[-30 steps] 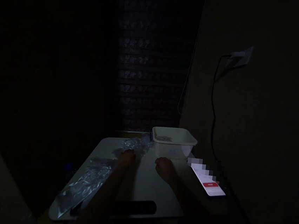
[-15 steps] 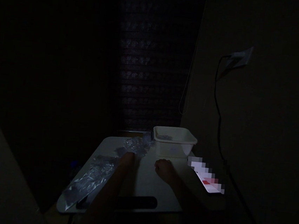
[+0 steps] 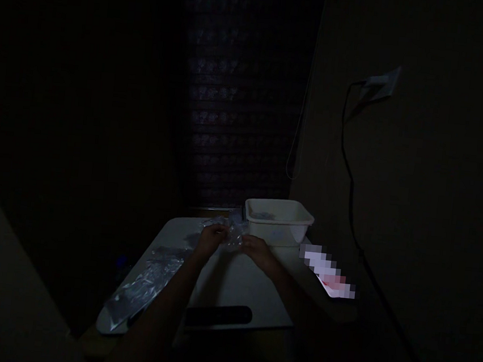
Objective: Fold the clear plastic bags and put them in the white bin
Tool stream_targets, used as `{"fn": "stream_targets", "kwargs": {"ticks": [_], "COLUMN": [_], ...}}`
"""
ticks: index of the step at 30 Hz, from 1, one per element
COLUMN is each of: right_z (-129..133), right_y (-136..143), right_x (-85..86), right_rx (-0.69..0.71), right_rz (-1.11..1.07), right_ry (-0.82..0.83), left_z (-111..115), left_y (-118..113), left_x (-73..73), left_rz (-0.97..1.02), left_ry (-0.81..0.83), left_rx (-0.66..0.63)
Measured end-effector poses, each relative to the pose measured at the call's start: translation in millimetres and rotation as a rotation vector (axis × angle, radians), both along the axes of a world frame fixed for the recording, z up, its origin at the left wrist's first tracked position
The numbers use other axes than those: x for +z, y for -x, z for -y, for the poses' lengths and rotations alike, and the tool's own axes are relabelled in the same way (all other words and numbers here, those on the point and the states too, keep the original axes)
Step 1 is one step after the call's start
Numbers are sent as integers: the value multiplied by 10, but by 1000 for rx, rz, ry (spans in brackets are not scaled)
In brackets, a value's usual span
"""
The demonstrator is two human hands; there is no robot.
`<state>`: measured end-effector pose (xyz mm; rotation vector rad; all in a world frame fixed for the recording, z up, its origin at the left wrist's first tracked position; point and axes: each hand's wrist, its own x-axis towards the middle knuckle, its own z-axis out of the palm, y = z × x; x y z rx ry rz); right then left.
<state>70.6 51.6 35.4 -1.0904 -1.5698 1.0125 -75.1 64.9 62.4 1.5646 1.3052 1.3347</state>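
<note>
Crinkled clear plastic bags (image 3: 235,234) lie toward the back of a small white table (image 3: 240,286), and one bunches up between my two hands. My left hand (image 3: 211,241) is closed on the left edge of this bag, thumb and fingers together. From the other side, my right hand (image 3: 257,248) pinches its right edge. The dim light hides the exact finger contact. Along the table's left side is a spread of more clear plastic bags (image 3: 149,280), next to my left forearm.
A white plastic tub (image 3: 279,230) with some clear plastic inside stands at the back right. A lit phone (image 3: 329,273) lies to its right. A dark slot (image 3: 220,314) runs near the front edge. A black cable (image 3: 351,197) hangs from the wall outlet (image 3: 379,83).
Both hands have reached forward and come closer together at the back plastic. Each has closed on a clear bag between them. The view has shifted slightly.
</note>
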Motion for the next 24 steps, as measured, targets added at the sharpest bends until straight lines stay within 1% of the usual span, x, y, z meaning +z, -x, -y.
{"fn": "stream_targets", "kwargs": {"ticks": [2,4,6,11,14,16,17,19,21,23,24], "right_z": [-4,-2,0,-10,-22,-23,-19,-4,14,27,29], "right_y": [5,-22,-72,-212,-272,-296,-303,-306,-303,-303,-308], "right_x": [28,53,73,78,53,46,49,69,98,119,125], "right_rx": [27,-26,-90,-184,-225,-221,-214,-198,-185,-171,-163], "right_rz": [-99,-115,-94,29,68,76,73,40,-18,-62,-67], "right_ry": [16,-5,-41,-100,-125,-120,-102,-55,-5,21,28], "left_z": [37,71,86,47,20,11,13,31,70,116,136], "left_y": [-89,-148,-170,-124,-89,-76,-73,-80,-105,-147,-170], "left_x": [17,33,40,18,7,-7,-21,-62,-110,-135,-132], "left_rz": [135,204,249,390,398,293,194,-97,-439,-723,-817], "left_ry": [33,52,40,-4,-1,6,-2,-75,-191,-272,-285], "left_rx": [-58,-75,-47,92,117,80,48,-30,-95,-111,-88]}}
